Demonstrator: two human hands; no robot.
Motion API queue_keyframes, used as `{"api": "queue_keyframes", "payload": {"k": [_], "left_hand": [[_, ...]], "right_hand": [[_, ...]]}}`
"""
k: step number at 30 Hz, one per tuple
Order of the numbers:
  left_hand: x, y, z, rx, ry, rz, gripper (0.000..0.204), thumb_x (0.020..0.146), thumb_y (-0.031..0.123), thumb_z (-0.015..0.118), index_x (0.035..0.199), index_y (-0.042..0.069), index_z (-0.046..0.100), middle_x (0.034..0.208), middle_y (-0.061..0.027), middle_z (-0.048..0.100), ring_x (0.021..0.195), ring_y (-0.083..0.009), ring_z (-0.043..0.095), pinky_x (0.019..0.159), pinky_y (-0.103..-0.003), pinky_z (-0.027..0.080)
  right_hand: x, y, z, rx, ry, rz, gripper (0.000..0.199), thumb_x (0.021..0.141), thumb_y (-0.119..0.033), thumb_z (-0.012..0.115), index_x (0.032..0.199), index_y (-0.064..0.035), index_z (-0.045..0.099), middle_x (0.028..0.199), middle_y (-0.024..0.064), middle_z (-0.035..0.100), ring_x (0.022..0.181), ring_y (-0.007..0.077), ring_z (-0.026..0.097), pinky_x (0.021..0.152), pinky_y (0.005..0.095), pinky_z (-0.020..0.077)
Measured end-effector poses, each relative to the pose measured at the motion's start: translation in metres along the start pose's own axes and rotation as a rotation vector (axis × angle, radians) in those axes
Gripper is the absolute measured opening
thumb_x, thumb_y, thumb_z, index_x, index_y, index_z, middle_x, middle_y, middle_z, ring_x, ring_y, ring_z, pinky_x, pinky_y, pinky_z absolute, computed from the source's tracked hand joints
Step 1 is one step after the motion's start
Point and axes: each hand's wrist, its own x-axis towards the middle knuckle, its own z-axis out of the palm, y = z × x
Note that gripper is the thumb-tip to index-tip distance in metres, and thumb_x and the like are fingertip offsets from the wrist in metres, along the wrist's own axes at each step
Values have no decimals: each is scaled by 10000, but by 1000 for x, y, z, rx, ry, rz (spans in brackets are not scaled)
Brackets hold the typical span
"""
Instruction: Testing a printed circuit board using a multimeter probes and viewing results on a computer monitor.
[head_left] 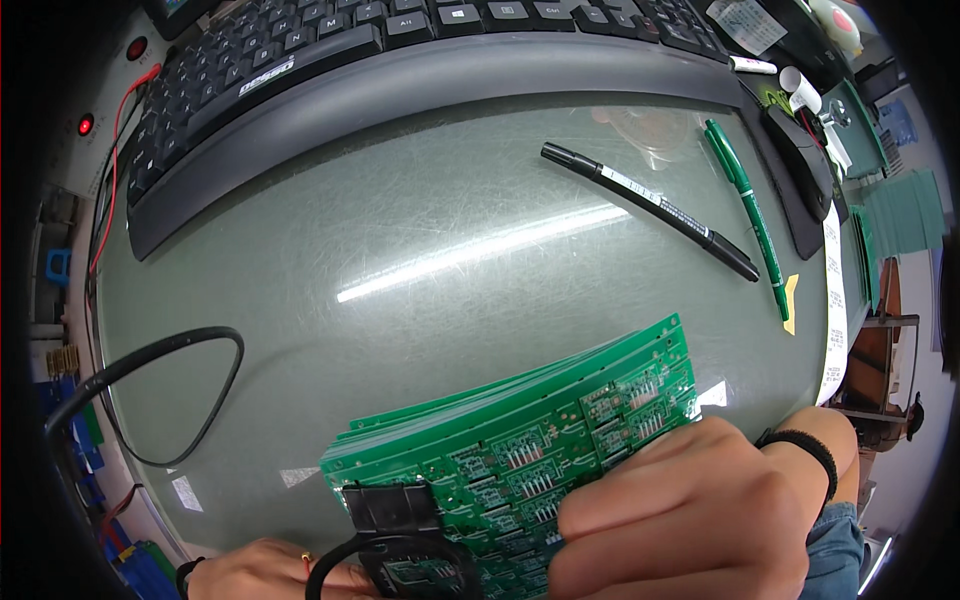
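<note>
A thick stack of green circuit boards (530,455) leans tilted above the near side of the table. Solder points and pale printed outlines cover its front board. My right hand (690,520) is closed on the stack's right side, fingers curled against the front board; fingertips are partly hidden. Low on the left, my left hand (265,572) lies by the stack's lower left corner, its fingers mostly hidden behind a black cable and the boards. A black block-shaped piece (392,508) covers the left part of the front board, with the cable looping below it.
A black keyboard (430,75) spans the far side. Farther right lie a black marker (650,205), a green pen (750,215), a black mouse (800,160) and a paper strip (833,310). A black cable loop (235,370) rises at left, near a red wire (112,180).
</note>
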Motion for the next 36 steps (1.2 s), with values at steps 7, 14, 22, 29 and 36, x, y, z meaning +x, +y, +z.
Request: {"api": "queue_keyframes", "payload": {"k": [7, 14, 22, 29, 36], "left_hand": [[-2, 0, 2, -2, 12, -2, 236, 719, 157, 565, 792, -60, 622, 814, -209, 611, 707, -350, 585, 617, -396, 476], [-6, 1, 3, 5, 30, 1, 230, 718, 149, 562, 795, -60, 621, 819, -209, 609, 709, -347, 584, 617, -393, 475], [-7, 2, 4, 10, 40, 8, 224, 717, 139, 559, 798, -61, 620, 825, -209, 608, 711, -343, 583, 616, -390, 475], [-7, 1, 3, 8, 45, 16, 219, 716, 130, 556, 801, -62, 619, 830, -209, 606, 713, -340, 581, 616, -387, 474], [-8, 1, 4, 8, 59, 17, 214, 715, 121, 554, 804, -63, 618, 835, -210, 605, 716, -337, 580, 616, -384, 474]], "right_hand": [[6, -3, -8, -17, -170, 30, 207, 494, -80, 674, 680, -91, 585, 649, 13, 512, 468, 151, 449, 378, 242, 358], [-7, -4, -19, 20, -207, 97, 40, 689, -67, 601, 714, -39, 616, 717, 59, 593, 533, 169, 535, 402, 242, 402], [-6, -7, -26, -77, -344, 193, 190, 883, -56, 516, 768, 4, 655, 765, 85, 625, 607, 193, 601, 440, 242, 444], [-17, 6, 8, -33, 2, -23, 184, 547, -13, 648, 719, -60, 603, 691, 40, 583, 474, 149, 488, 380, 235, 382], [-7, -7, -27, -82, -371, 179, 190, 885, -62, 514, 777, -2, 658, 784, 82, 632, 636, 193, 611, 451, 240, 448]]}}
